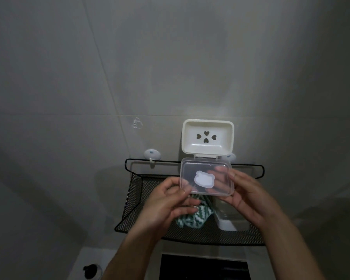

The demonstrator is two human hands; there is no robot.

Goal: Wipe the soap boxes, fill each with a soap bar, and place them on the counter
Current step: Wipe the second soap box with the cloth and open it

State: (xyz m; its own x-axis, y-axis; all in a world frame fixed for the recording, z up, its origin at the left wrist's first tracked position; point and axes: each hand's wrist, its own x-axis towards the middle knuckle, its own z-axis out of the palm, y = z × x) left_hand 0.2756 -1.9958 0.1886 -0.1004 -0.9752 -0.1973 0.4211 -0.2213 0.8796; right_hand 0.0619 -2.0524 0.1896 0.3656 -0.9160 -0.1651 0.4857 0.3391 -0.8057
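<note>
Head view shows me holding one soap box (207, 156) up in front of the wall, above a black mesh shelf (133, 201). It is swung wide open, its white tray (208, 137) standing at 12 o'clock from my fingers and its clear lid (206, 178) hanging toward me. My left hand (170, 201) pinches the lid's edge at 9 o'clock with thumb and curled fingers; my right hand (249, 196) grips the edge at 3 o'clock, its fingers showing through the plastic behind the lid. The box's long axis runs 9 to 3, between both hands, and neither is clearly nearer. A green-and-white cloth (190, 217) lies on the shelf at 6 o'clock from the lid, just under my left hand, so I judge that hand should fetch it for wiping. Another box (230, 219) sits on the shelf beneath my right hand.
</note>
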